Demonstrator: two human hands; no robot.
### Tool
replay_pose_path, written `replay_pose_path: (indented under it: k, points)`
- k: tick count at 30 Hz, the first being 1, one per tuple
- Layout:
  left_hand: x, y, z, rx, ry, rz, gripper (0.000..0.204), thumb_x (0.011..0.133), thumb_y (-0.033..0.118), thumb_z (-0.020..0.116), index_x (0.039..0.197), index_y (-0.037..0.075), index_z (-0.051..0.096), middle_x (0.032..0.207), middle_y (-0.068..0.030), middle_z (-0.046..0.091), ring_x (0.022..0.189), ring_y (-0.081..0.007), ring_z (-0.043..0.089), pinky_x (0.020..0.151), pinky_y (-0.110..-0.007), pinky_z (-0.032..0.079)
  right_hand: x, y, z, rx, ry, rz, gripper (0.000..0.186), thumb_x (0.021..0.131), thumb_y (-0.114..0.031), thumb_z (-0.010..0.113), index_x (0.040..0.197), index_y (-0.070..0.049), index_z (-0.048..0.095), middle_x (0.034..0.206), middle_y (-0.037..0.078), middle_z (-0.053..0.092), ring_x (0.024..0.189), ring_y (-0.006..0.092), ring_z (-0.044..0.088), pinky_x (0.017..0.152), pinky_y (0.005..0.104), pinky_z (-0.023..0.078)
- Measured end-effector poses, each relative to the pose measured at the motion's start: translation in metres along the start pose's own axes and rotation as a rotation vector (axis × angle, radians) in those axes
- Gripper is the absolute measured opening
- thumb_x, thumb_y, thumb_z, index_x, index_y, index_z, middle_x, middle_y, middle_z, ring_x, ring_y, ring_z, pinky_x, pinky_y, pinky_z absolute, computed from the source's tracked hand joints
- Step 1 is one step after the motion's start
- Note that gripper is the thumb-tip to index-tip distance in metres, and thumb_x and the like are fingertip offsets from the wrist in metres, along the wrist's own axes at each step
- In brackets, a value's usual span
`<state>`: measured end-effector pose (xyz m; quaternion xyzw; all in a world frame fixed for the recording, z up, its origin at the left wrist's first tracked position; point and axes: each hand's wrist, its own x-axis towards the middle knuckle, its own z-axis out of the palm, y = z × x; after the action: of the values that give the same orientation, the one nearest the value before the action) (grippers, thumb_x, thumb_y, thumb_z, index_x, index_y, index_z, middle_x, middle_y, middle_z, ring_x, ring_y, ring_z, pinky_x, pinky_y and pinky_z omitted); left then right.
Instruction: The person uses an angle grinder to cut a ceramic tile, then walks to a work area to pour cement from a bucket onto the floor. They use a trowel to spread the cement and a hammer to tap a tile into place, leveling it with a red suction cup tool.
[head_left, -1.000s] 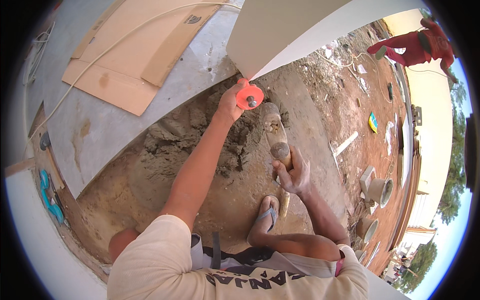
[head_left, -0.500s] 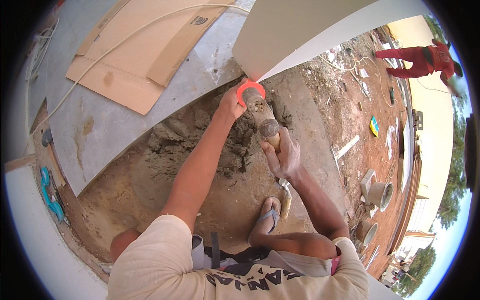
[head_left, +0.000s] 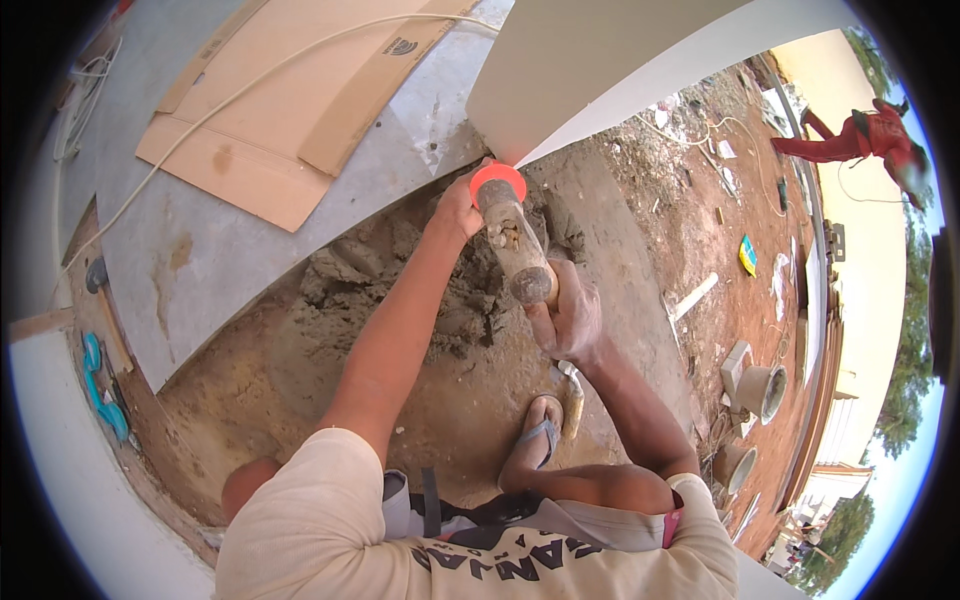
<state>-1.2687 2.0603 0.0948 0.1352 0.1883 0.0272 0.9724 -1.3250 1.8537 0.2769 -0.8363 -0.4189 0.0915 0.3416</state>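
Observation:
My left hand (head_left: 460,208) is closed around a tool with a round orange-red hand guard (head_left: 497,179), probably a chisel, held at the lower corner of a pale wall (head_left: 570,80). The tool's shaft and tip are hidden. My right hand (head_left: 572,315) grips a short hammer by its handle. The dusty, cylindrical hammer head (head_left: 512,238) lines up with the guard, its far end over or close to it; contact cannot be made out. Beneath my arms lies a heap of wet grey mortar (head_left: 400,270).
A grey slab (head_left: 210,260) carries flattened cardboard (head_left: 250,150) and a pale cable (head_left: 210,115). A tool with a worn handle (head_left: 573,400) lies beside my sandaled foot (head_left: 535,435). Teal object (head_left: 100,390) at left. Rubble and buckets (head_left: 765,392) at right; a person in red (head_left: 865,145) stands beyond.
The near end of the hammer head has tipped down toward me, and my right hand has shifted slightly. My left hand stays nearly in place. The person in red has moved to the right.

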Motion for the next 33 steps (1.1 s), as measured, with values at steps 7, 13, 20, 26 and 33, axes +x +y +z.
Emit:
replay_pose_path:
  k: [7, 13, 20, 26, 33]
  points:
    - [0.011, 0.001, -0.013, -0.092, -0.047, -0.073, 0.023, 0.103, 0.023, 0.058, 0.113, 0.002, 0.061, 0.101, -0.0102, 0.067, 0.093, -0.0221, 0.067, 0.082, -0.043, 0.059, 0.020, 0.043, 0.019, -0.173, -0.166, 0.266, 0.039, 0.095, -0.032, 0.064, 0.113, -0.003, 0.046, 0.071, 0.024, 0.063, 0.067, 0.0464, 0.064, 0.056, 0.0530, 0.048]
    - [-0.002, -0.003, 0.007, 0.076, 0.134, -0.093, 0.028, 0.097, 0.025, 0.068, 0.112, 0.003, 0.062, 0.099, -0.0095, 0.067, 0.090, -0.0212, 0.067, 0.075, -0.039, 0.059, 0.002, 0.007, -0.004, -0.092, -0.166, 0.202, 0.037, 0.095, -0.032, 0.065, 0.111, -0.003, 0.050, 0.068, 0.020, 0.063, 0.064, 0.0420, 0.066, 0.055, 0.0488, 0.049]
    - [-0.013, -0.006, 0.004, 0.121, 0.199, -0.112, 0.031, 0.095, 0.021, 0.068, 0.117, 0.001, 0.061, 0.108, -0.0106, 0.066, 0.093, -0.0235, 0.067, 0.077, -0.042, 0.059, -0.007, 0.001, -0.008, 0.029, -0.180, 0.212, 0.035, 0.093, -0.029, 0.067, 0.111, -0.002, 0.054, 0.067, 0.018, 0.063, 0.062, 0.0401, 0.066, 0.055, 0.0470, 0.050]
    - [-0.014, -0.010, -0.002, 0.056, 0.172, -0.090, 0.031, 0.096, 0.018, 0.067, 0.119, -0.001, 0.059, 0.108, -0.0096, 0.065, 0.099, -0.0229, 0.066, 0.088, -0.041, 0.056, -0.016, 0.007, -0.009, 0.043, -0.163, 0.287, 0.038, 0.093, -0.030, 0.067, 0.115, -0.002, 0.053, 0.070, 0.020, 0.064, 0.066, 0.0422, 0.067, 0.058, 0.0473, 0.051]
    - [0.000, -0.013, -0.009, -0.017, 0.075, -0.021, 0.026, 0.100, 0.018, 0.061, 0.118, 0.000, 0.059, 0.106, -0.0096, 0.065, 0.097, -0.0220, 0.066, 0.085, -0.039, 0.057, -0.006, 0.035, 0.007, -0.068, -0.212, 0.407, 0.040, 0.095, -0.035, 0.064, 0.116, -0.003, 0.052, 0.073, 0.022, 0.065, 0.070, 0.0455, 0.066, 0.062, 0.0515, 0.050]
